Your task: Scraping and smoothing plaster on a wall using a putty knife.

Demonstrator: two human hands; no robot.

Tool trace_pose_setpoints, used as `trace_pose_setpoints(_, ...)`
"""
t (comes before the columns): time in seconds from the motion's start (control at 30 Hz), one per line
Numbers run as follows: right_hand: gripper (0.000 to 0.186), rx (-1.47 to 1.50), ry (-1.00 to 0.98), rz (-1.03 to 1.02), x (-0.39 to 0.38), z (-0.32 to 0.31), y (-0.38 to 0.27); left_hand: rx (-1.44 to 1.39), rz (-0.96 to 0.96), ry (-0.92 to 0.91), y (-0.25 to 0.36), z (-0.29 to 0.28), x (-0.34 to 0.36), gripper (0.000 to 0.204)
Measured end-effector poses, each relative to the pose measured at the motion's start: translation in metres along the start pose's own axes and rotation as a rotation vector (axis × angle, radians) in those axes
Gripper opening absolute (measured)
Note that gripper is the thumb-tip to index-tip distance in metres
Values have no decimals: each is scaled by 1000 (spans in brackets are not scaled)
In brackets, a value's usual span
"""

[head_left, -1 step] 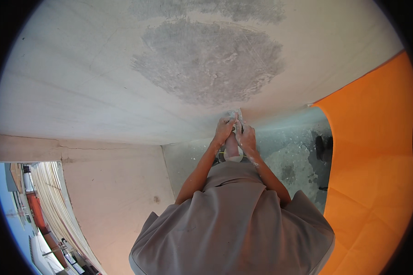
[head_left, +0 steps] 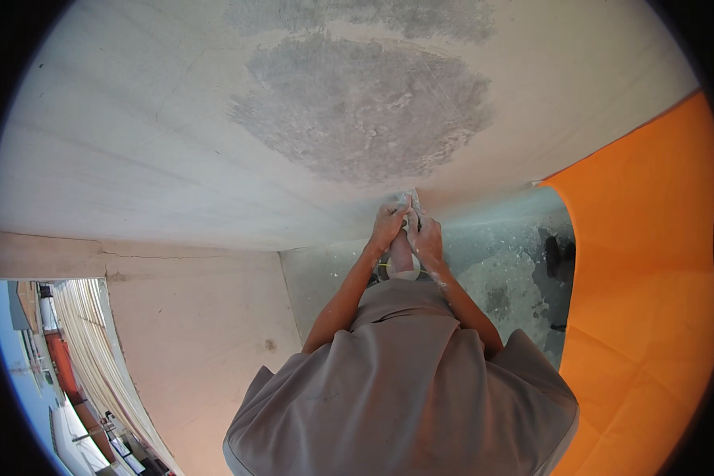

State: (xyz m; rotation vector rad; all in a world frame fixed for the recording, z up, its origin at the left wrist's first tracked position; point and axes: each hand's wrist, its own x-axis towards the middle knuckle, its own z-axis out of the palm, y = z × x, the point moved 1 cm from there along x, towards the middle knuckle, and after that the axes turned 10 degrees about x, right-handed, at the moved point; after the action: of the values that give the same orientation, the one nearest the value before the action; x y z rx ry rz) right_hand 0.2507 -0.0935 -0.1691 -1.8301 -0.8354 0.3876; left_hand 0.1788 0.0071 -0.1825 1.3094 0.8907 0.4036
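My left hand (head_left: 386,223) and my right hand (head_left: 427,238) are close together in front of my body, near the wall. Whitish dust covers the fingers of both. They pinch a small, pale, crumpled piece (head_left: 408,197), thin and dusty; its kind is too small to make out. Just beyond it rises the pale wall (head_left: 182,159), with a rough grey patch (head_left: 365,107) above my hands. Below my wrists, partly hidden, are a pinkish shape (head_left: 401,251) and a round whitish thing (head_left: 404,272) that I cannot make out.
An orange sheet (head_left: 642,262) hangs along the right side. The grey floor (head_left: 484,278) is spotted with white flecks, and a dark object (head_left: 559,255) lies beside the sheet. To the left, a side wall (head_left: 198,309) has a crack and an opening (head_left: 79,365) to the outdoors.
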Motion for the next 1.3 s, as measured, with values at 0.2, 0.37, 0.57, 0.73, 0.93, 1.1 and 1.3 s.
trace_pose_setpoints(0.2,45,89,-119,149,6,10,14,307,138,29,35,-9,-12,48)
trace_pose_setpoints(0.37,53,181,-37,67,7,25,27,478,267,85,57,-9,-20,45)
trace_pose_setpoints(0.57,54,232,-89,118,9,17,8,452,272,123,57,-9,-20,47)
trace_pose_setpoints(0.73,51,228,-80,84,9,20,10,518,233,135,55,-10,-20,47)
trace_pose_setpoints(0.93,48,300,-102,74,11,20,12,459,284,160,60,-8,-22,45)
trace_pose_setpoints(1.1,46,218,-145,107,15,23,26,538,257,172,68,-6,-25,44)
trace_pose_setpoints(1.3,40,285,-141,-3,25,8,-3,445,294,153,75,-9,-24,40)
